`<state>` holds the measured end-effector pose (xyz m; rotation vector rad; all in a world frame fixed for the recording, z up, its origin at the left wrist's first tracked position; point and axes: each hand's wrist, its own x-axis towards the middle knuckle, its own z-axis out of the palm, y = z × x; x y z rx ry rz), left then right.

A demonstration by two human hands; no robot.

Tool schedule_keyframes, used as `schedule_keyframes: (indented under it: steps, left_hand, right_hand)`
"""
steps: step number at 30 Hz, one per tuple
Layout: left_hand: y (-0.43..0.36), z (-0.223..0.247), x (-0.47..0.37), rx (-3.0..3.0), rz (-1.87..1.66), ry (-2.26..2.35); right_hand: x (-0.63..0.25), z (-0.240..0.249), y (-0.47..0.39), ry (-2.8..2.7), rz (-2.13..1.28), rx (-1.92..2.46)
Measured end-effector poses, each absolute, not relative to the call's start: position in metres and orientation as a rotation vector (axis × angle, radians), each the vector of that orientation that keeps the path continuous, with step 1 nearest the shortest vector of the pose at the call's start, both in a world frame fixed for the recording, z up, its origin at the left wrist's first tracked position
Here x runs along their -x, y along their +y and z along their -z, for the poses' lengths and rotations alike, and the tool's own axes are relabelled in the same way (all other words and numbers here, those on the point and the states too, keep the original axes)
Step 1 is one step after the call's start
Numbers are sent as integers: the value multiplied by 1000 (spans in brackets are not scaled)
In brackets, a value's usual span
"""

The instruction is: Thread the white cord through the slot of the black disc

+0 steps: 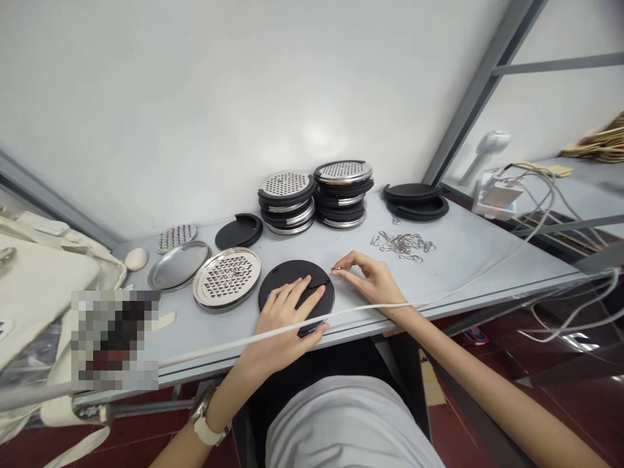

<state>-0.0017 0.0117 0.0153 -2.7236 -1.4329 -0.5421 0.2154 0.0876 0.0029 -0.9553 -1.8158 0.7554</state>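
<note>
My left hand (285,318) lies with spread fingers on a round black grater holder (287,270), pressing on its top near the table's front edge. Just right of that holder, my right hand (368,279) pinches a small shiny metal piece (336,268) between thumb and fingertips; its exact shape is too small to make out. Behind the right hand lies a loose pile of metal wire clips (404,244). To the left of the holder rests a round metal grater plate (229,276) with large holes.
Two stacks of graters in black holders, a left stack (286,201) and a right stack (344,194), stand by the wall. More black holders (414,201) sit at the back right. Plain metal discs (179,265) lie left. A white cable (365,308) crosses in front of my arms.
</note>
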Motion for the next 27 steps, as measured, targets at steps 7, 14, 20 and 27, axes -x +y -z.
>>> schedule_keyframes:
  steps: [7,14,20,27]
  left_hand:
    - [12,-15,2,2736,549,-1426]
    - [12,-15,2,2733,507,-1440]
    - [12,-16,2,2732,550,-1420]
    - [12,-16,2,2736,548,-1420]
  right_hand:
    - [-215,-7,89,-1847,-674,916]
    - [-214,-10,84,-1821,-750,950]
    - [-214,-8,86,-1964,-798,1007]
    - [-212,-4,88,-1960,-843,973]
